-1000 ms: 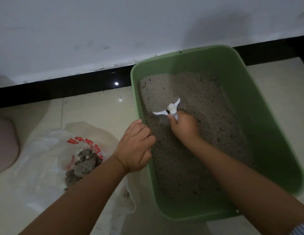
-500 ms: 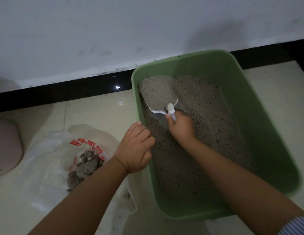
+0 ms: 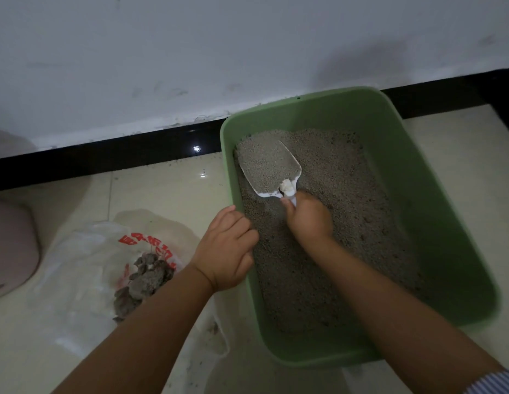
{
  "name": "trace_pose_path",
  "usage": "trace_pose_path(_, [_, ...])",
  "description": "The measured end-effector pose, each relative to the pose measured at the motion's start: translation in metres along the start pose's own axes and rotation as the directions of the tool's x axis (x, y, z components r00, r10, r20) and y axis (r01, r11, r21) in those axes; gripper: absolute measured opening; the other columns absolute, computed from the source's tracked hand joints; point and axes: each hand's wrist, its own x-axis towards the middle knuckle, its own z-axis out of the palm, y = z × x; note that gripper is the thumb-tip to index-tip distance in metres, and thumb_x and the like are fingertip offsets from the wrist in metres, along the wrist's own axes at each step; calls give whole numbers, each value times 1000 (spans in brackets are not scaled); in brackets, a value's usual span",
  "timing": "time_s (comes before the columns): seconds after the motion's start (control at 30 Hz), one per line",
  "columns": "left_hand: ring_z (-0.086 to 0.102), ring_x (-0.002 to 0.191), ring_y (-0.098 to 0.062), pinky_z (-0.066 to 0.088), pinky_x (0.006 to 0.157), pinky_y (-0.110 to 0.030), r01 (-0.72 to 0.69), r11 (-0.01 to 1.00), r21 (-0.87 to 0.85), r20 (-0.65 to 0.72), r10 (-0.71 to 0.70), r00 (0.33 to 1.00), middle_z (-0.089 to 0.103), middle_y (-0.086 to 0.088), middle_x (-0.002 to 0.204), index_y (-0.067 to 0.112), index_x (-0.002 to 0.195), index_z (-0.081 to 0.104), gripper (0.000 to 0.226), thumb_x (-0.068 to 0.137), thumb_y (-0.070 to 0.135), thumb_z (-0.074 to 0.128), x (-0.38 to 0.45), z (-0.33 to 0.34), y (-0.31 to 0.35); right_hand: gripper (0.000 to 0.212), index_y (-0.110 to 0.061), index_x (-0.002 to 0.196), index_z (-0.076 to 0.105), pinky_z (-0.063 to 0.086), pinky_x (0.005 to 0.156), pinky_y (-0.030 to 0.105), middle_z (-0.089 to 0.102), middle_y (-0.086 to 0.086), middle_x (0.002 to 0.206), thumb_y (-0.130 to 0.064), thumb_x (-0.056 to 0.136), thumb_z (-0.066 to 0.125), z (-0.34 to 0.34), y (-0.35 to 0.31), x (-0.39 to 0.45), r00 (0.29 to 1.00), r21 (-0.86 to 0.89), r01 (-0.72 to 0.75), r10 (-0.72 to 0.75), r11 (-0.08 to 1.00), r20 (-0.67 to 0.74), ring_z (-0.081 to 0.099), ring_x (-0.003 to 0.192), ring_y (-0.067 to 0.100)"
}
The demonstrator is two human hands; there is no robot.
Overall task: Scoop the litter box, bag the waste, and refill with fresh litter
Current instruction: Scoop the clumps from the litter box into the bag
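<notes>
White wall (image 3: pixel 190 52) w/ black baseboard (image 3: pixel 105 155) at back; cream tile floor (image 3: pixel 162 191); pinkish object (image 3: pixel 11 245) at left edge.

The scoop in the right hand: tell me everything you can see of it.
The scoop is white and looks like plastic, a broad shovel-shaped pan with raised sides narrowing to a short handle. The right hand grips that handle. Its pan is heaped with grey litter granules and held over the far left corner of the green litter box, mouth pointing away from the person.
</notes>
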Motion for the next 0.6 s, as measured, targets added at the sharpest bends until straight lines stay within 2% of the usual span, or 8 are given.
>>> trace_pose_path(0.27, [36, 77, -22, 30, 97, -41, 13, 1000, -22, -20, -14, 1000, 52, -11, 64, 15, 77, 33, 10, 68, 19, 35, 0, 2, 1, 41, -3, 113, 55, 45, 76, 33, 63, 15, 111, -35, 99, 34, -6, 1, -1, 997, -111, 71, -66, 991, 48, 60, 99, 29])
trace_pose_path(0.53, [35, 75, -22, 30, 95, -39, 1, 999, -38, -24, -2, 1000, 50, -12, 63, 16, 76, 33, 9, 69, 19, 34, 2, 4, -1, 39, 1, 105, 58, 41, 68, 31, 65, 20, 103, -33, 98, 39, -1, -7, 10, 999, 63, 49, -49, 997, 6, 61, 93, 31])
trace_pose_path(0.6, [36, 76, -22, 30, 96, -39, 1, 999, -36, -21, -2, 1000, 51, -11, 64, 15, 76, 33, 9, 69, 20, 34, 2, 3, -1, 38, 2, 103, 58, 33, 64, 29, 65, 21, 101, -32, 97, 41, 3, -5, 10, 999, 109, 39, -37, 993, -14, 61, 91, 31])
